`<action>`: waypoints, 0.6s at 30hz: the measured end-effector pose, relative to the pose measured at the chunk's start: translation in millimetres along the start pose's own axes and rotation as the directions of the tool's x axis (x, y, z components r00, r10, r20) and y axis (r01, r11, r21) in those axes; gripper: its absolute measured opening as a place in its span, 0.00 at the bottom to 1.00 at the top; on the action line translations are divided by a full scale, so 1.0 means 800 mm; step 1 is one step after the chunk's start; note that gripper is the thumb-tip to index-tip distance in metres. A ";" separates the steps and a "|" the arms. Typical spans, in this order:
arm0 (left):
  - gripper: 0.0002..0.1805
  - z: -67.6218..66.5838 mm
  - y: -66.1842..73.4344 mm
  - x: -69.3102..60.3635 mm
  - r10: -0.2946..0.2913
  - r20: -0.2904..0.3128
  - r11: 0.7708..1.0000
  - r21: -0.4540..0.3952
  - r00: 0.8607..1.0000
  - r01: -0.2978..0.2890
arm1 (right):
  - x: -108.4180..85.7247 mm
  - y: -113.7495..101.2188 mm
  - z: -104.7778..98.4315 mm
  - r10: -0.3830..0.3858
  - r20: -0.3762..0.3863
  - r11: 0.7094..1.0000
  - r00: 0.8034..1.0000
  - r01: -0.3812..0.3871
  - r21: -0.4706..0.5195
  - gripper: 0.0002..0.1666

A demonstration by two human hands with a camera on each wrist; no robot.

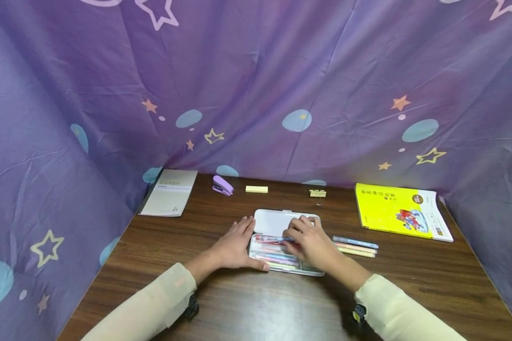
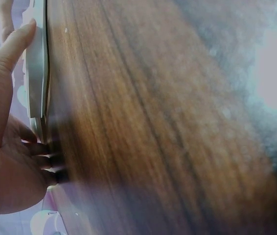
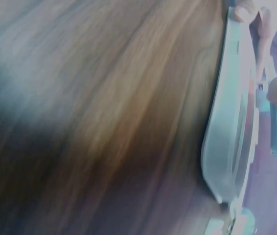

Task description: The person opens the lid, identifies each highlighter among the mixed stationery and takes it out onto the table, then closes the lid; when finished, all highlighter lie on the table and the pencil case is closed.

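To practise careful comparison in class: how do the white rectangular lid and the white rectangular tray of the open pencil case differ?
The white rectangular lid is farther from the person; the white rectangular tray is nearer. The lid's visible inside is plain, while the tray holds slim coloured pens. The left hand has its thumb on the tray's near edge, its fingertips by the lid's left edge. Both have rounded corners.

Pencil case [image 1: 273, 221] white, pens [image 1: 277, 259] inside red, blue, lilac & yellow; loose markers [image 1: 355, 247] blue, orange & yellow. Stapler [image 1: 223, 185] lilac, binder clip [image 1: 317, 193] pale yellow, storybook [image 1: 381, 210] bright yellow & white w/ red-blue pic [image 1: 411, 221], notebook [image 1: 168, 200] off-white. Table [image 1: 431, 274] dk brown woodgrain, sleeves [image 1: 153, 303] cream, curtain [image 1: 239, 71] purple w/ orange/yellow stars [image 1: 400, 103] & lt-blue ovals [image 1: 294, 122].
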State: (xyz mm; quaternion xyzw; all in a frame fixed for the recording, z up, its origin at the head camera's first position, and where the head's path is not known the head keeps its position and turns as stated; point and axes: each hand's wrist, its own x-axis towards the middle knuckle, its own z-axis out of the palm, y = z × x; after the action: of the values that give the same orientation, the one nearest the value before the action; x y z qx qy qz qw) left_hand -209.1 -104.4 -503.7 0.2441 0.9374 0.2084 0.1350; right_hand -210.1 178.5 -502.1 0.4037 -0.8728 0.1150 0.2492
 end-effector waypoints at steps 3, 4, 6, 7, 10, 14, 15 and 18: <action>0.81 0.000 0.001 -0.001 0.003 -0.004 1.000 0.001 1.000 -0.003 | -0.009 0.007 -0.007 -0.004 -0.005 1.000 1.000 0.004 0.002 0.12; 0.81 0.000 0.001 -0.001 0.003 -0.005 1.000 0.002 1.000 -0.003 | -0.012 0.010 -0.010 -0.003 -0.004 1.000 1.000 0.003 0.004 0.12; 0.81 0.000 0.001 -0.001 0.004 -0.006 1.000 0.002 1.000 -0.004 | -0.019 0.015 -0.015 0.008 0.004 1.000 1.000 -0.008 -0.003 0.12; 0.81 0.000 0.001 -0.001 0.002 -0.003 1.000 0.001 1.000 -0.002 | -0.023 0.018 -0.017 0.015 0.011 1.000 1.000 -0.015 -0.005 0.12; 0.81 -0.001 0.002 -0.002 -0.005 0.004 1.000 -0.005 1.000 0.005 | -0.035 0.027 -0.025 0.033 0.030 0.999 0.999 -0.033 -0.006 0.13; 0.81 -0.002 0.002 -0.002 -0.006 0.006 1.000 -0.003 1.000 0.006 | -0.052 0.040 -0.034 0.054 0.044 0.999 0.998 -0.053 -0.010 0.13; 0.81 -0.002 0.002 -0.001 -0.005 0.004 1.000 -0.004 1.000 0.005 | -0.057 0.043 -0.037 0.059 0.047 0.998 0.997 -0.058 -0.015 0.14; 0.81 -0.002 0.002 -0.001 -0.003 0.003 1.000 0.000 1.000 0.003 | -0.071 0.051 -0.043 0.076 0.049 0.997 0.996 -0.075 -0.035 0.15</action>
State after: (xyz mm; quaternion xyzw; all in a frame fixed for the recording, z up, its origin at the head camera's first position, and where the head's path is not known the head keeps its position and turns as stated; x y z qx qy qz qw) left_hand -208.7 -104.1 -501.4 0.2432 0.9375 0.2081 0.1365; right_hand -198.3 255.5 -502.4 0.3691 -0.8952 0.0998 0.2291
